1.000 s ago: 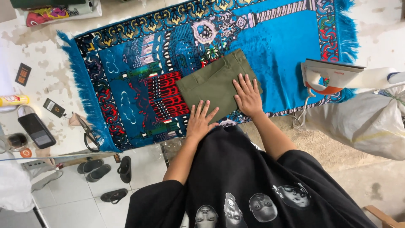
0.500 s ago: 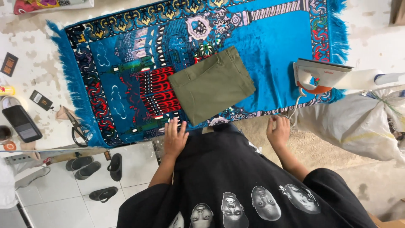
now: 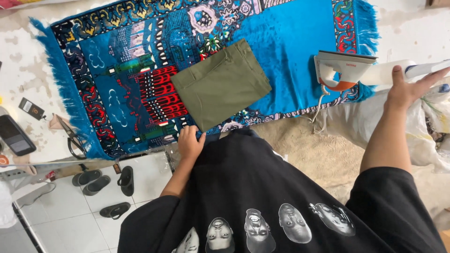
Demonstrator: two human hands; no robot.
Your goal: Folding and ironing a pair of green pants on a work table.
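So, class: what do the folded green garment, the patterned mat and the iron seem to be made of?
Folded olive garment: likely cotton twill, matte, stitched seams showing. Blue patterned mat: woven textile, probably soft pile, with fringed ends. Iron: white plastic body, smooth, with an orange trim.

Bright, even daylight fills the scene with only soft shadows, colours stay vivid, focus is sharp throughout, and the edges bend slightly from wide-angle distortion.
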